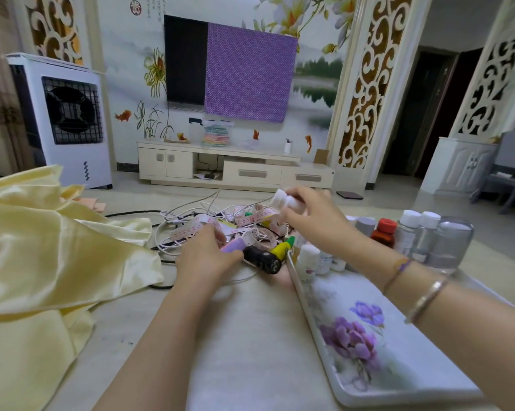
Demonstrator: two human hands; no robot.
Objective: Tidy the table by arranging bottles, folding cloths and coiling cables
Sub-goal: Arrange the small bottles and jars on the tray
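My right hand [315,218] holds a small white bottle [285,200] tilted above the pile in the middle of the table. My left hand [204,256] grips a pale purple bottle [234,247] at the pile's near edge. The pile is a tangle of white cables [191,215], a pink measuring tape [191,228], a black bottle [263,259] and a yellow bottle with a green cap [283,247]. A flowered tray [369,336] on the right carries several bottles at its far end, among them a red-capped brown one [383,232] and clear ones [449,244].
A crumpled pale yellow satin cloth [42,262] covers the table's left side. A black cable [131,215] runs out from behind it. Beyond the table stand a white air cooler [66,120], a TV cabinet [235,167] and a partly covered television [229,66].
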